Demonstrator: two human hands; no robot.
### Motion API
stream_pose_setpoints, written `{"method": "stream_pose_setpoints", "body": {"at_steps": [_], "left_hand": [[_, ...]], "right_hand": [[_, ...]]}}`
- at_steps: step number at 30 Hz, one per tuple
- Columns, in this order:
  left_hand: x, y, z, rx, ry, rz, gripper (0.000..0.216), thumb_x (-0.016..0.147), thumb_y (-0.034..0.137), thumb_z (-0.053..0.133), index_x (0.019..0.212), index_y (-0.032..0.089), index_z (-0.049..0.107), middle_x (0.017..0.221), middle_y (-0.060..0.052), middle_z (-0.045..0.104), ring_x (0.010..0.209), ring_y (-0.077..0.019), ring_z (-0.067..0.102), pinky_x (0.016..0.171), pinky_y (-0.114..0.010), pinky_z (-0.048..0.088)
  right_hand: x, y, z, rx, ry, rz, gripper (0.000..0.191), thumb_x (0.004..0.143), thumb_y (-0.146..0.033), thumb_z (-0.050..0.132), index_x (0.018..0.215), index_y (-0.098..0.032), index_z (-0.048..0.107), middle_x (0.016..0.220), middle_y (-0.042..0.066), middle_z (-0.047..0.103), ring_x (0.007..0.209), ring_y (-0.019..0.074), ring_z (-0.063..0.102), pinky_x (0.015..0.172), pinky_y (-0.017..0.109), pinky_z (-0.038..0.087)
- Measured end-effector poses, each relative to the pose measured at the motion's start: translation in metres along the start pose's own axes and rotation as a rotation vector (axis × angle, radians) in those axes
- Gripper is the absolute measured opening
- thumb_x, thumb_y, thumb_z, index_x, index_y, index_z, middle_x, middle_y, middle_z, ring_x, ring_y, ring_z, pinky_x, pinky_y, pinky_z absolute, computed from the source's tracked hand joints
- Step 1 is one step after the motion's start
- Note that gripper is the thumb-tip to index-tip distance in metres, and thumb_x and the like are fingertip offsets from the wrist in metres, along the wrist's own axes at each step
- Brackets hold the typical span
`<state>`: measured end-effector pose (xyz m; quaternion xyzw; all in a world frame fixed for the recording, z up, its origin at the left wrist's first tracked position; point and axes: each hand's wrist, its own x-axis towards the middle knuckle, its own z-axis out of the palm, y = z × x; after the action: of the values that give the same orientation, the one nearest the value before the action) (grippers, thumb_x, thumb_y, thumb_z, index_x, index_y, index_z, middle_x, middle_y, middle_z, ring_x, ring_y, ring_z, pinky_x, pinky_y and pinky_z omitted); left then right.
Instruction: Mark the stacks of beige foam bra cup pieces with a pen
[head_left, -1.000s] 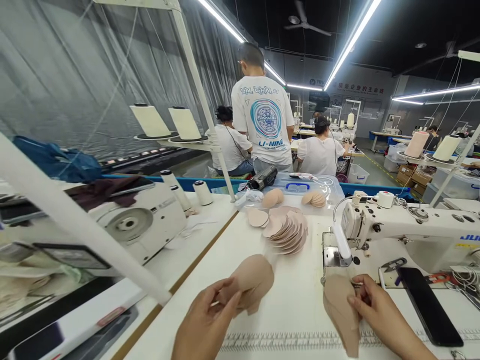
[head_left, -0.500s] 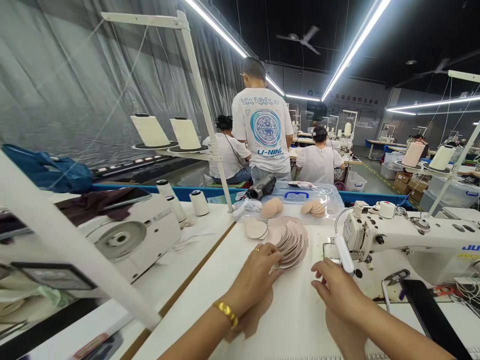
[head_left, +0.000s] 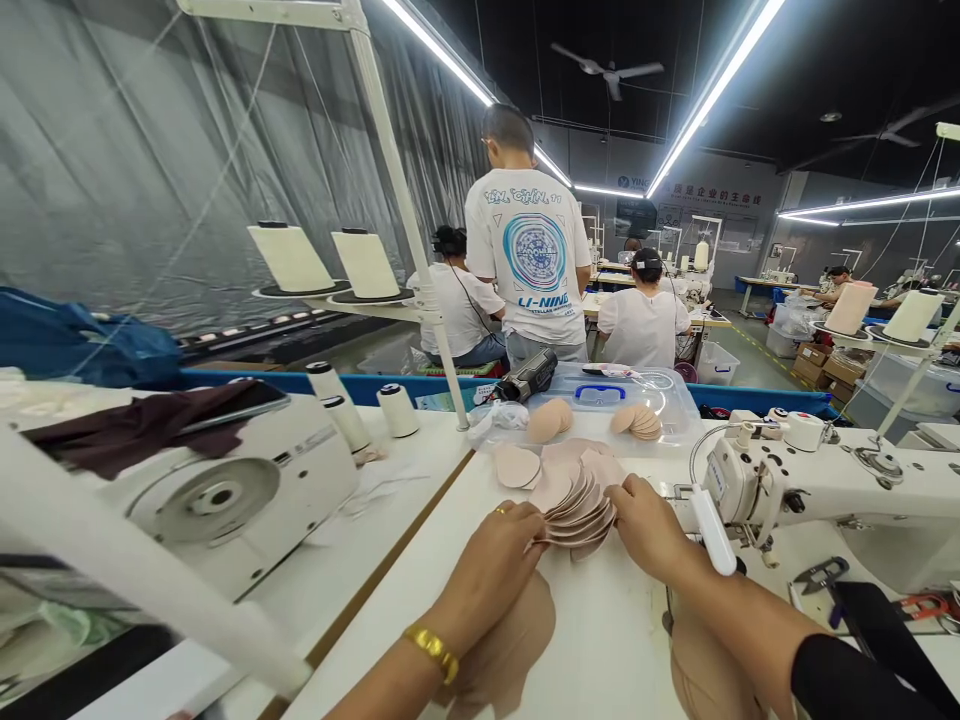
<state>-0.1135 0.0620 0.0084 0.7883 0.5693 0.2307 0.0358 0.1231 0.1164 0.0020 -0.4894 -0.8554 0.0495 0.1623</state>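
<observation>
A fanned stack of pale pink, rounded fabric pieces (head_left: 579,508) lies on the white sewing table. My left hand (head_left: 501,550), with a ring and a gold bracelet, pinches the stack's left edge between thumb and fingers. On the opposite edge my right hand (head_left: 646,528) is closed, its fingertips partly hidden by the hand itself. Further pale pieces (head_left: 517,468) lie just behind the stack on the left. Beneath my left forearm is a larger beige piece (head_left: 529,625), and more beige material (head_left: 701,665) shows under my right forearm.
A sewing machine (head_left: 832,480) stands at the right, with a black phone-like slab (head_left: 885,630) before it. Behind the stack, a clear lidded box (head_left: 679,410) bears two small piles of round pieces. Another machine (head_left: 277,470) and a thread stand (head_left: 409,210) are left. Co-workers are beyond.
My right hand has moved left from beside the machine to the stack's right edge. My left hand has stayed at the left edge. The view has shifted slightly.
</observation>
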Motion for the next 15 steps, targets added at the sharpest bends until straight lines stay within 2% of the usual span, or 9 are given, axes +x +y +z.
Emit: {"method": "stream_pose_setpoints", "body": {"at_steps": [3, 7, 11, 15], "left_hand": [[0.003, -0.003, 0.001, 0.019, -0.005, -0.024, 0.018, 0.087, 0.010, 0.053, 0.077, 0.024, 0.060, 0.082, -0.004, 0.071, 0.085, -0.0269, 0.062, 0.077, -0.038, 0.049], [0.007, -0.009, 0.001, 0.029, -0.039, -0.010, 0.024, 0.089, 0.009, 0.053, 0.098, 0.023, 0.070, 0.090, -0.005, 0.075, 0.091, -0.0264, 0.065, 0.078, -0.036, 0.050], [0.016, -0.013, 0.002, 0.071, -0.090, 0.037, 0.036, 0.089, 0.004, 0.053, 0.110, 0.023, 0.075, 0.096, -0.006, 0.077, 0.098, -0.0262, 0.066, 0.085, -0.037, 0.050], [0.028, -0.014, 0.005, 0.179, -0.125, 0.067, 0.028, 0.090, 0.002, 0.060, 0.107, 0.019, 0.075, 0.093, -0.004, 0.075, 0.096, -0.0248, 0.067, 0.087, -0.040, 0.052]], "right_hand": [[0.008, 0.002, 0.006, -0.038, 0.013, -0.047, 0.025, 0.089, -0.001, 0.054, 0.098, -0.021, 0.067, 0.107, 0.007, 0.062, 0.098, 0.0229, 0.058, 0.070, 0.028, 0.038], [0.013, 0.008, 0.013, -0.078, 0.017, -0.129, 0.025, 0.091, 0.000, 0.053, 0.093, -0.021, 0.066, 0.110, 0.006, 0.065, 0.100, 0.0223, 0.056, 0.072, 0.029, 0.037], [0.017, 0.013, 0.015, -0.116, 0.016, -0.201, 0.027, 0.094, 0.000, 0.052, 0.098, -0.022, 0.066, 0.104, 0.006, 0.070, 0.097, 0.0239, 0.056, 0.076, 0.033, 0.041], [0.022, 0.014, 0.016, -0.160, 0.031, -0.234, 0.032, 0.094, 0.000, 0.053, 0.116, -0.021, 0.065, 0.105, 0.007, 0.071, 0.098, 0.0264, 0.057, 0.076, 0.036, 0.042]]}}
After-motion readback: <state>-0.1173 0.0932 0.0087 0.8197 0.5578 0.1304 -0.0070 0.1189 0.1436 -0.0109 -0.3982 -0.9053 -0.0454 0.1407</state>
